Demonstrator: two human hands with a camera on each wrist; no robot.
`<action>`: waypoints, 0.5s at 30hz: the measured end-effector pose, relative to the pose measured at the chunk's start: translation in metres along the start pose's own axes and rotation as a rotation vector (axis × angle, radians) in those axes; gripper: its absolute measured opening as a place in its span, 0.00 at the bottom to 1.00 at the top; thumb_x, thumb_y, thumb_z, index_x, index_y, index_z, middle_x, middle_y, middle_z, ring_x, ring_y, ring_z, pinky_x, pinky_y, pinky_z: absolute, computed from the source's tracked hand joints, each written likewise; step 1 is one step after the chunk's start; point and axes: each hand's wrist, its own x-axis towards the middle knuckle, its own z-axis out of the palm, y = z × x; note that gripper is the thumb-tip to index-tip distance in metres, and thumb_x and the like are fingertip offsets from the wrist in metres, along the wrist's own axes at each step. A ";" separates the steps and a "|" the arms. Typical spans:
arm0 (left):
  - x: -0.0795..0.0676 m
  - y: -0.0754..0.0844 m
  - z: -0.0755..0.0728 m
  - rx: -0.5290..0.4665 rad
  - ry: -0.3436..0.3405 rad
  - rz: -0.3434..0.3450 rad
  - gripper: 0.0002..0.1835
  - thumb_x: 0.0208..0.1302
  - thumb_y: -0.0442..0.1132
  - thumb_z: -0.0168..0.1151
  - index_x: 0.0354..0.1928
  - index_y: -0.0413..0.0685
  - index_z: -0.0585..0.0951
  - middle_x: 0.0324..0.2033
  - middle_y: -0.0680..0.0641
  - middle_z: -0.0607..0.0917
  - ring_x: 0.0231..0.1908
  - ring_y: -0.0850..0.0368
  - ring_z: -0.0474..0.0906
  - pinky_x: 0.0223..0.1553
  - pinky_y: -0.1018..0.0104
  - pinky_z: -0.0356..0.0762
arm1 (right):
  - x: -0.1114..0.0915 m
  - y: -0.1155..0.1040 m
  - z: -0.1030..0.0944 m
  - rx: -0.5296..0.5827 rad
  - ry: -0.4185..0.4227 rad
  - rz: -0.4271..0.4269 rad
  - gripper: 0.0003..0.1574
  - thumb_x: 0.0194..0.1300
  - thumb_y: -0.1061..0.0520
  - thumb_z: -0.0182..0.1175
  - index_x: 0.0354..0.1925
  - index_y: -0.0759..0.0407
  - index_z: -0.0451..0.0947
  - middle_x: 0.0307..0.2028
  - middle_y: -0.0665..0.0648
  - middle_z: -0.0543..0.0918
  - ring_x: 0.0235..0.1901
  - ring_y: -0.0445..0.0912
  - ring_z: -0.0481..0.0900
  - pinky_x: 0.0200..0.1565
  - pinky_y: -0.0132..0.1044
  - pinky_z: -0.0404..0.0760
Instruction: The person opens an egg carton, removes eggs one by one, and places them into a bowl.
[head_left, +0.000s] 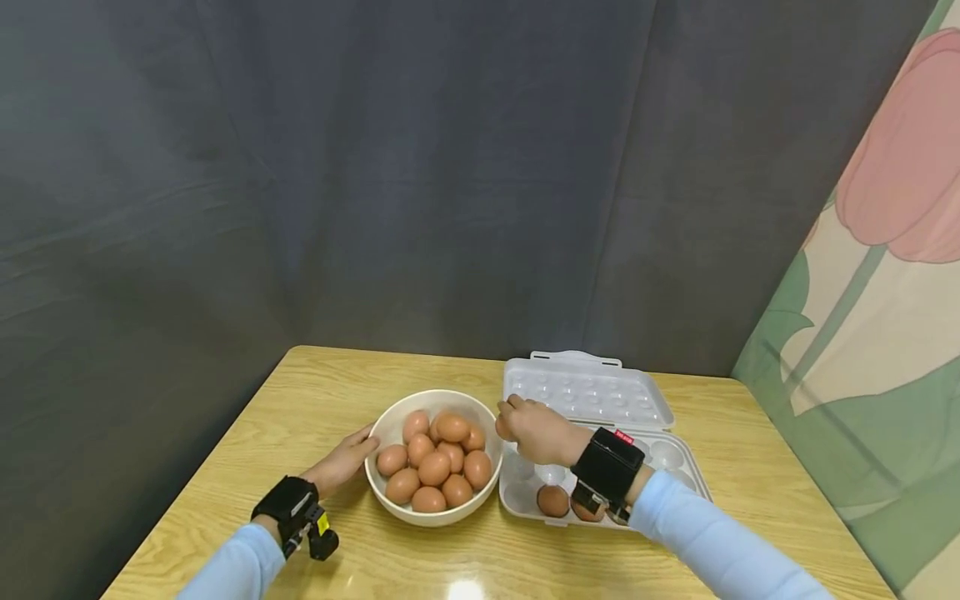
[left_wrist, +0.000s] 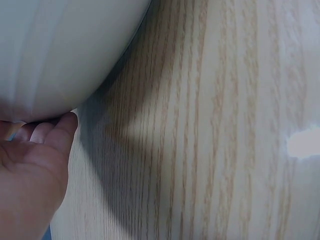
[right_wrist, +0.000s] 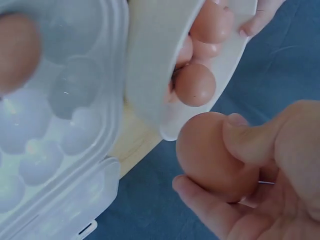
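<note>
My right hand (head_left: 542, 431) pinches a brown egg (right_wrist: 215, 155) between thumb and fingers. It is raised above the left side of a clear plastic egg carton (head_left: 517, 500), near the bowl's right rim. The white bowl (head_left: 427, 517) is heaped with brown eggs (head_left: 435, 468). At the bowl's left side my left hand (head_left: 347, 461) holds it, the thumb at the rim and the fingers (left_wrist: 62, 132) against the outer wall underneath. In the carton's front row sit brown eggs (head_left: 553, 501), partly hidden by my right wrist.
The carton's lid (head_left: 585, 392) lies folded back behind its base, which has round hollows (head_left: 666, 454). Everything stands on a wood-grain table (head_left: 390, 567). A dark grey curtain (head_left: 450, 183) hangs behind it, and a flower-patterned cloth (head_left: 862, 375) is at the right.
</note>
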 end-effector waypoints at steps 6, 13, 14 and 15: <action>-0.001 0.001 0.002 -0.012 0.016 -0.005 0.27 0.73 0.42 0.34 0.70 0.43 0.52 0.68 0.36 0.55 0.67 0.40 0.53 0.65 0.46 0.58 | 0.022 -0.005 -0.001 0.057 0.029 -0.011 0.13 0.46 0.71 0.58 0.33 0.62 0.72 0.29 0.55 0.73 0.27 0.47 0.73 0.28 0.38 0.76; 0.001 0.005 0.009 0.000 0.027 0.007 0.27 0.72 0.42 0.36 0.70 0.43 0.54 0.67 0.35 0.57 0.66 0.38 0.56 0.64 0.45 0.61 | 0.052 -0.018 0.010 0.099 -0.065 0.015 0.28 0.55 0.61 0.62 0.55 0.69 0.70 0.48 0.63 0.76 0.43 0.54 0.79 0.46 0.43 0.80; 0.001 0.005 0.011 -0.009 0.024 0.005 0.26 0.72 0.42 0.36 0.70 0.43 0.54 0.67 0.35 0.58 0.66 0.39 0.56 0.64 0.46 0.60 | 0.056 -0.020 0.012 0.116 -0.078 0.008 0.29 0.57 0.60 0.61 0.56 0.68 0.69 0.49 0.63 0.75 0.46 0.53 0.78 0.49 0.43 0.79; 0.002 0.005 0.012 -0.009 0.019 0.008 0.26 0.72 0.41 0.35 0.70 0.42 0.54 0.67 0.35 0.57 0.66 0.39 0.56 0.64 0.46 0.60 | 0.059 -0.022 0.015 0.124 -0.086 -0.002 0.28 0.59 0.59 0.60 0.57 0.68 0.69 0.50 0.62 0.75 0.48 0.53 0.77 0.51 0.43 0.78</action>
